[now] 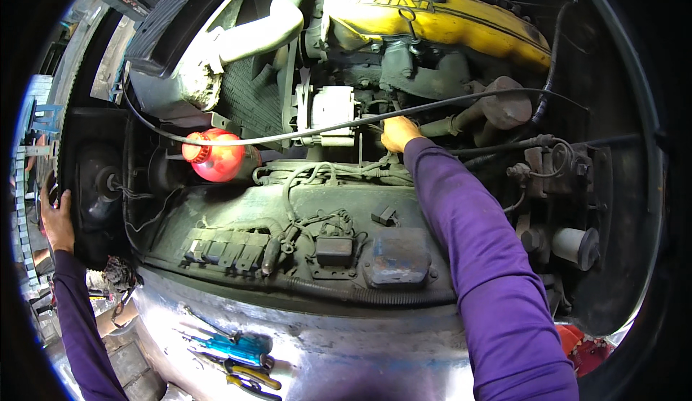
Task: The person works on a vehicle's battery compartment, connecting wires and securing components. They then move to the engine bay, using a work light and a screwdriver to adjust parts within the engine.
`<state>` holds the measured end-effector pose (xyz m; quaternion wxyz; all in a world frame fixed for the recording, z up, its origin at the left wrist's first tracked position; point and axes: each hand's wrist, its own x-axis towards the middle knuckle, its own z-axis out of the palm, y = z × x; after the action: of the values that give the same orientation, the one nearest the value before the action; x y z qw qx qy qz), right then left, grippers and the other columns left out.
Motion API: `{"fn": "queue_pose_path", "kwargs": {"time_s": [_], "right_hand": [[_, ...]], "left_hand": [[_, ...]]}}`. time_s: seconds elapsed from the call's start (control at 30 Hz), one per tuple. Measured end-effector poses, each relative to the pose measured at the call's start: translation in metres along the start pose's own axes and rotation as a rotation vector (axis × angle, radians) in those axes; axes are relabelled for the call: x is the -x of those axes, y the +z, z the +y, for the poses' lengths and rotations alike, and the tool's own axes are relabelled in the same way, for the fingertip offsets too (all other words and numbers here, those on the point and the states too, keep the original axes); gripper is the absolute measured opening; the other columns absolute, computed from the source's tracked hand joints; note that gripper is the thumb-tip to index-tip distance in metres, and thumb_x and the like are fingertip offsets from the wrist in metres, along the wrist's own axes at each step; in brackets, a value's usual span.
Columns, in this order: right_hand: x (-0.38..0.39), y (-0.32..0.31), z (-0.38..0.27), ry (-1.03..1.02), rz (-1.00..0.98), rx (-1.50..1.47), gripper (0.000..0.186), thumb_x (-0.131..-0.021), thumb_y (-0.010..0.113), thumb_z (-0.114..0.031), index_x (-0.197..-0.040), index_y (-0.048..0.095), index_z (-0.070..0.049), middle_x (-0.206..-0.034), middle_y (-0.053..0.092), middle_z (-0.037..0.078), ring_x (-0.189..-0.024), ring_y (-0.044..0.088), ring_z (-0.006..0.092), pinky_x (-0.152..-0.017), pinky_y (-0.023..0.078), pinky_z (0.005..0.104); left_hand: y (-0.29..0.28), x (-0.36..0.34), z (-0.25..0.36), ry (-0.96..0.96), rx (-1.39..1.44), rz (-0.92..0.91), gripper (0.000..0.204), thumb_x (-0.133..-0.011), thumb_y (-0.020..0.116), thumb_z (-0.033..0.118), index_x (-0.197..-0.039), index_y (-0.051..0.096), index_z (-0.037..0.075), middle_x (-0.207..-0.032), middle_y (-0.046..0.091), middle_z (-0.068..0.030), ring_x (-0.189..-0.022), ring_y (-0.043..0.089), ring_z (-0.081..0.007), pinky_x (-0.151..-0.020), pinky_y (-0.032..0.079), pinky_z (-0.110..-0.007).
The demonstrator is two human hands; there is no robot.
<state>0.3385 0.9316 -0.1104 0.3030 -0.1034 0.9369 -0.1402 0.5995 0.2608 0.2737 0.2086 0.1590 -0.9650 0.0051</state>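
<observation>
Engine bay stood open

One yellow cover bore dark lettering. One silver alternator sat just left of the right hand, which reached in, fingers bent; its grip couldn't be told. The left hand pointed upward, thumb spread. One pair of yellow-handled pliers lay nearer.

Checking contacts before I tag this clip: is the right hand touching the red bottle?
Apart. The head view shows the right hand well to the right of the red bottle, with the silver alternator in between.
</observation>
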Motion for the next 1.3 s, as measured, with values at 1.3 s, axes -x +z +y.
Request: {"fn": "queue_pose_path", "kwargs": {"time_s": [1.3], "right_hand": [[-0.033, 0.014, 0.027, -0.101, -0.152, 0.123, 0.034, -0.088, 0.064, -0.017, -0.112, 0.077, 0.003, -0.121, 0.072, 0.029, -0.116, 0.070, 0.0439, -0.097, 0.057, 0.0487]], "left_hand": [[0.003, 0.001, 0.002, -0.044, 0.097, -0.013, 0.057, -0.098, 0.064, 0.009, -0.154, 0.051, 0.006, -0.150, 0.057, -0.0159, -0.137, 0.056, -0.0283, -0.118, 0.042, -0.040]]}}
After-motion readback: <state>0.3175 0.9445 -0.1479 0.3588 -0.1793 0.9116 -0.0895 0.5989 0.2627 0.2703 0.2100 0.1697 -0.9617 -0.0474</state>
